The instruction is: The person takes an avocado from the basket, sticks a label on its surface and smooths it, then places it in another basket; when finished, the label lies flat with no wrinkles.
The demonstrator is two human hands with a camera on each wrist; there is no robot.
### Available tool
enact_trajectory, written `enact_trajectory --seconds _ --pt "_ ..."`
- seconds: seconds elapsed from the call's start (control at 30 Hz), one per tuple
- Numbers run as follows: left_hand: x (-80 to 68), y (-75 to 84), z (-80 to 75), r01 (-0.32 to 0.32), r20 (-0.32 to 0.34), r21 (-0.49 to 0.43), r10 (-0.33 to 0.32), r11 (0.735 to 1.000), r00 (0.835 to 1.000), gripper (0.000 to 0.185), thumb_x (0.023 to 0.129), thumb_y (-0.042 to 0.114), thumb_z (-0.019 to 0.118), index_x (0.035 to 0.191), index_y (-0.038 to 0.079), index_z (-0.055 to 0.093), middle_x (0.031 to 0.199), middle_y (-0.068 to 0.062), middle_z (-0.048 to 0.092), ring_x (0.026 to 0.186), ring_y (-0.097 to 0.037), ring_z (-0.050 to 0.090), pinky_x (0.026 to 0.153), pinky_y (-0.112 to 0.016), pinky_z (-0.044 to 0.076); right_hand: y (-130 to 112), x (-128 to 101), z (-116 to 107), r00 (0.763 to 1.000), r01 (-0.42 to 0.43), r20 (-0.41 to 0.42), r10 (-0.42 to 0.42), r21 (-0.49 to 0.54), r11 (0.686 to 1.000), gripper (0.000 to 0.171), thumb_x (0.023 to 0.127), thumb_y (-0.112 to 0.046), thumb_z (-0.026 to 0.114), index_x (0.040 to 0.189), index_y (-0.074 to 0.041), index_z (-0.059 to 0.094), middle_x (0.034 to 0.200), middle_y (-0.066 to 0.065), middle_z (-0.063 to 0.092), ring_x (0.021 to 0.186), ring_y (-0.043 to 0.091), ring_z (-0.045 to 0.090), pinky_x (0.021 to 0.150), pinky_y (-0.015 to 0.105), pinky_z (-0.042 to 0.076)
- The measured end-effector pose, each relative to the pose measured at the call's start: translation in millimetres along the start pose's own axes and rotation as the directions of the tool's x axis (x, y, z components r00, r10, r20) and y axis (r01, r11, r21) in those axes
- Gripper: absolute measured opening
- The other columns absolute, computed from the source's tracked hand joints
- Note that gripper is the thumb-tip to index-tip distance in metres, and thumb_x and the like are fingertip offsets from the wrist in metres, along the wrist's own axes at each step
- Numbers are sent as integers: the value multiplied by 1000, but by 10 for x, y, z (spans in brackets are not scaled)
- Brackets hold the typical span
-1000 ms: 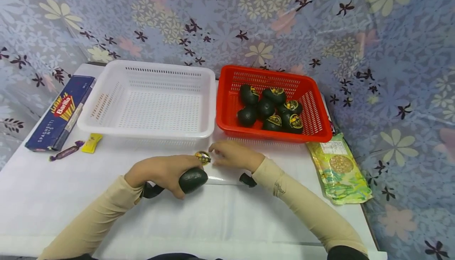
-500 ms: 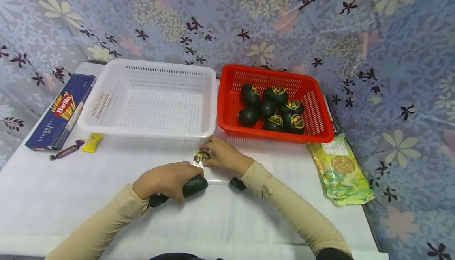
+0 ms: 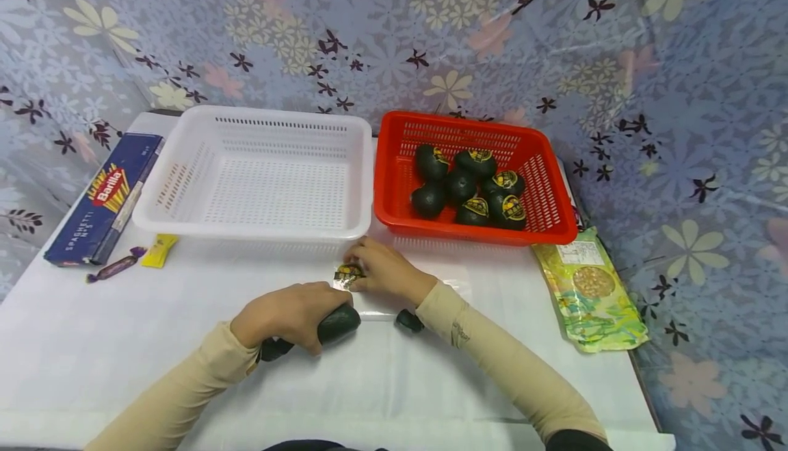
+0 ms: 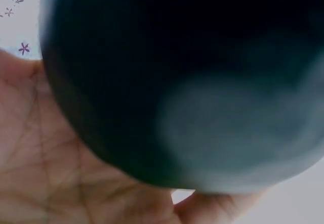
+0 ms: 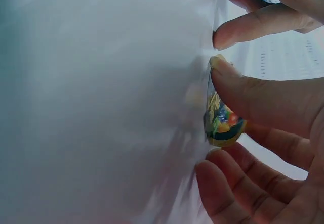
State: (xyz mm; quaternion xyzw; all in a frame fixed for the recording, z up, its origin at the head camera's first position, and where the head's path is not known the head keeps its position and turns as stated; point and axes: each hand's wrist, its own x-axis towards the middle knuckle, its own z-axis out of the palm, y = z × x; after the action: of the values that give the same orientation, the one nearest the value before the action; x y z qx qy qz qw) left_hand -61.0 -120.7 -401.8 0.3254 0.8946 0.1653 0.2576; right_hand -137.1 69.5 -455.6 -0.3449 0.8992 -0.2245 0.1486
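Note:
In the head view, my left hand [image 3: 289, 317] grips a dark green avocado [image 3: 340, 323] just above the white table. The same avocado [image 4: 167, 97] fills most of the left wrist view against the palm. My right hand [image 3: 388, 269] is at a round black-and-gold sticker [image 3: 348, 274] on a clear glossy sheet [image 3: 375, 311]. From the right wrist, the thumb [image 5: 263, 95] lies on the sticker [image 5: 223, 120], which carries a fruit picture, and the curled fingers sit below and behind it. Left-hand fingertips [image 5: 238, 32] come close to its upper edge.
A white basket [image 3: 277, 232] stands at back centre-left, beside a red basket [image 3: 468, 233] with several stickered avocados [image 3: 460, 187]. At left lie a blue spaghetti box [image 3: 104, 198], a purple-wrapped candy [image 3: 115, 268] and a yellow packet [image 3: 159, 251]. A green-yellow bag [image 3: 594, 293] lies right.
My right hand has moved left to the sticker, and its fingers now meet it. The left hand, still holding the avocado, has shifted slightly toward me.

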Motion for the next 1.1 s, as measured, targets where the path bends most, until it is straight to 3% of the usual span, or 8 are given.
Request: enact_trajectory --seconds 0.13,0.3,0.5,0.7,0.93,1.1 --pt "13 7 8 -9 -10 8 9 1000 1000 59 59 12 89 108 22 56 105 4 67 94 -13 57 80 -31 49 37 -34 15 999 17 -35 -16 24 1000 29 82 -17 83 105 -12 65 102 2 61 93 17 57 82 29 49" --pt "1 1 19 1 -12 10 -1 1000 1000 58 60 12 89 106 22 55 105 6 66 93 -12 55 77 -30 47 80 -87 5 997 54 -70 -45 128 990 14 88 -10 74 92 -14 61 95 2 61 89 15 59 81 25 49" --pt "-1 -4 38 17 -10 0 -17 1000 1000 58 60 12 89 106 23 56 104 5 65 91 -11 55 77 -30 47 132 -158 -54 998 62 -50 -50 302 951 13 88 -3 72 92 -10 62 93 4 69 91 16 67 88 29 56" --pt "-8 -6 37 20 -6 -20 -20 1000 1000 58 61 12 89 108 22 57 103 6 65 91 -11 55 79 -30 48 121 -258 -163 999 7 -50 13 394 919 12 91 -6 72 94 -10 61 96 4 72 95 15 67 89 31 58" --pt "42 -83 103 -62 -81 -159 50 985 995 54 64 12 88 108 19 58 97 8 62 90 -10 56 82 -28 47 46 -453 -380 982 57 -186 44 504 862 9 93 -14 72 101 -12 68 93 5 71 88 14 64 81 28 55" --pt "124 -99 121 -150 -195 -330 88 932 977 60 73 21 87 124 18 56 109 8 65 97 -10 60 89 -28 50 -37 -588 -535 955 84 -276 111 606 791 14 95 -14 69 108 -11 71 102 7 72 91 18 65 83 30 56"
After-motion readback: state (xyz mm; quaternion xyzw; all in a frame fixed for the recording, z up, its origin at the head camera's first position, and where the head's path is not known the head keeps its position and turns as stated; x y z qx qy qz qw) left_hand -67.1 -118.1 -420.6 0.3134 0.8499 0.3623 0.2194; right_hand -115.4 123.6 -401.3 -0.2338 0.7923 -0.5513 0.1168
